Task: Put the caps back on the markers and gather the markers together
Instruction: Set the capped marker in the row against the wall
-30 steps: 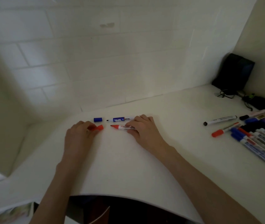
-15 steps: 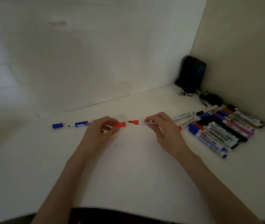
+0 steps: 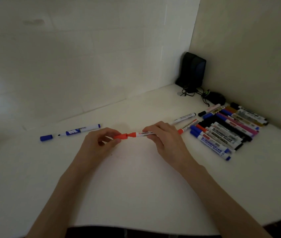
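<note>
A: Where's the red marker (image 3: 143, 133) rn?
B: Held up off the desk, straight ahead of the person. Long axis runs left-right, nib end pointing left. The right hand (image 3: 163, 140) has it by the white barrel, fingers curled round it

A: And the cap?
B: The red cap (image 3: 120, 136) is directly left of the red marker and in line w/ it, open end at the nib. The left hand (image 3: 98, 143) pinches it btw thumb and fingertips. Cap and nib end meet, but I can't tell if it's seated. Looks only partway on imo

A: So the next move?
B: Prob a straight push along that axis, hands toward each other, one hand at each end. If the cap tilts off-axis it could snag on the collar

A: What's left after that?
B: Farther left of the red marker, past the left hand, a blue marker (image 3: 80, 130) lies uncapped. Its blue cap (image 3: 46, 137) sits just beside the nib, not touching. Right of the red marker, behind the right hand, a white marker (image 3: 185, 118) looks uncapped too, w/ a black cap (image 3: 201, 114) near its far end. Beyond that, the pile of markers (image 3: 225, 133) lies side by side

A: Surface and room?
B: Plain white desk (image 3: 136, 186), smooth, so barrels may roll. It sits in a wall corner, dim light. Far back-right of the red marker there's a black speaker (image 3: 193, 71) w/ tangled cables
</note>
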